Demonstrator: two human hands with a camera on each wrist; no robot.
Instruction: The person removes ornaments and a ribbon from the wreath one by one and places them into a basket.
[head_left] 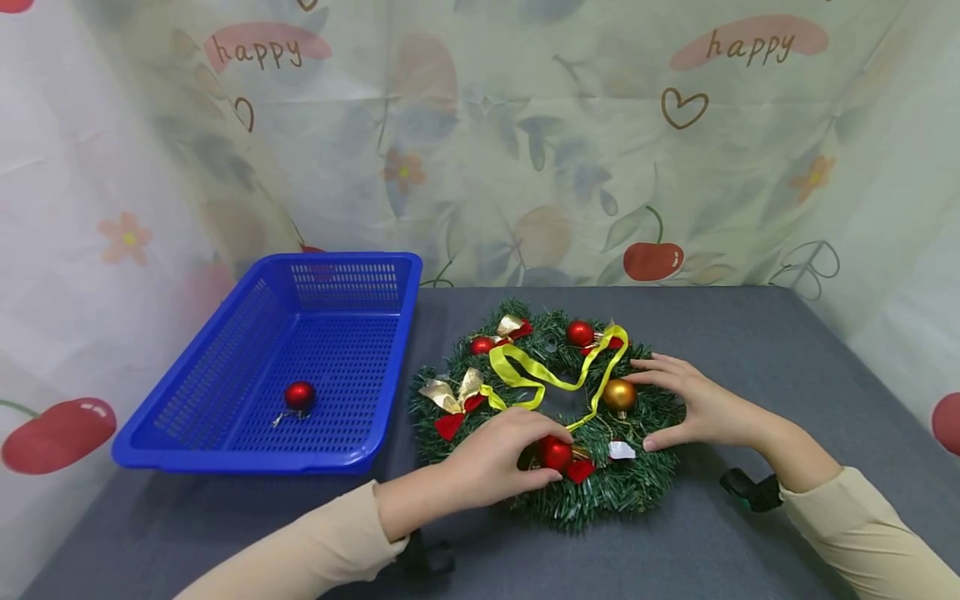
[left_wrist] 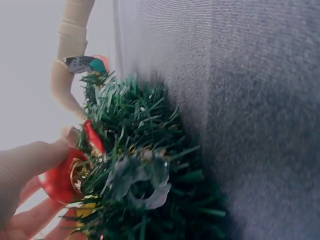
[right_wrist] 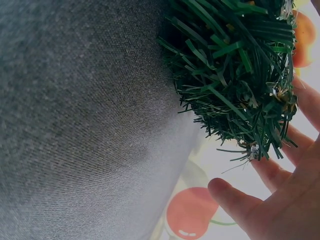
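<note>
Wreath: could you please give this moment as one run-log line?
left hand: pinches red ball on wreath | right hand: at wreath's right side | blue basket: holds loose red ball

In the head view, the word "happy" (head_left: pixel 258 53) stands in brown lowercase script on a pink patch at the upper left, printed on the patterned cloth (head_left: pixel 487 142). A second "happy" (head_left: pixel 752 47) is printed likewise at the upper right, above a brown heart outline (head_left: pixel 684 108).
</note>
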